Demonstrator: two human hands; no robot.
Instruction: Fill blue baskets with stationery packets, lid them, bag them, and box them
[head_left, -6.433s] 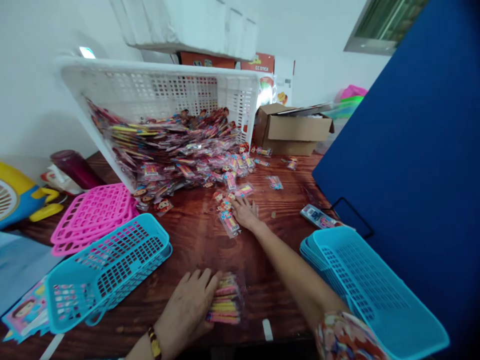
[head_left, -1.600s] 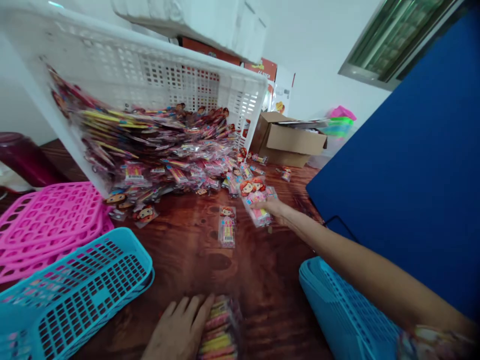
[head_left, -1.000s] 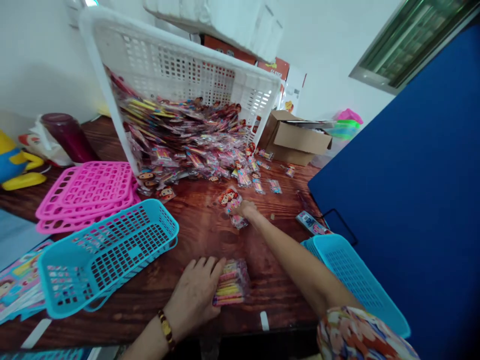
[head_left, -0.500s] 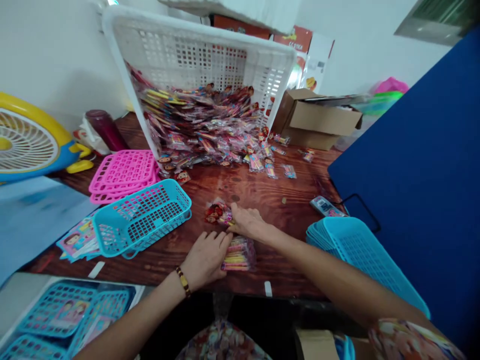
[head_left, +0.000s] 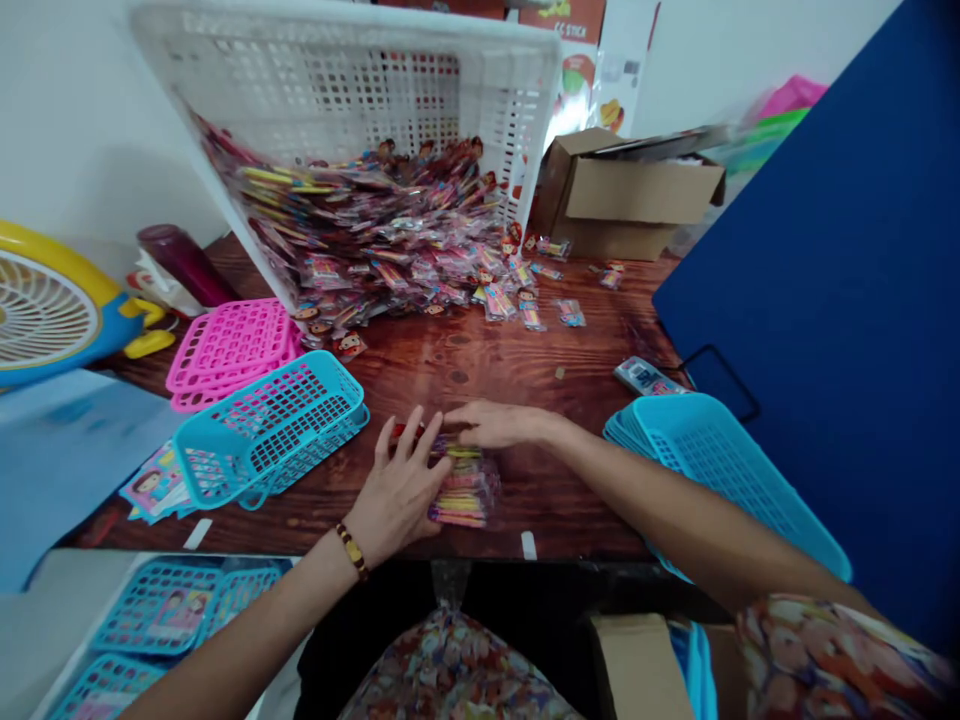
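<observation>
A small stack of clear packets with coloured sticks [head_left: 463, 492] lies near the front edge of the wooden table [head_left: 525, 360]. My left hand [head_left: 397, 485] rests on the stack's left side, fingers spread. My right hand [head_left: 495, 424] lies flat on the stack's far end, pressing packets down onto it. A tipped white crate [head_left: 345, 80] at the back spills a big heap of the same packets [head_left: 390, 240] onto the table.
A blue basket [head_left: 274, 425] sits left of my hands, with pink baskets [head_left: 225, 345] behind it. Stacked blue baskets [head_left: 720, 480] stand at right beside a blue board [head_left: 825, 280]. A cardboard box [head_left: 630, 195], a fan [head_left: 45, 310] and a dark bottle [head_left: 184, 265] ring the table.
My right hand pulled packets back from near the heap and set them on the stack by my left hand. My left hand's fingers have spread.
</observation>
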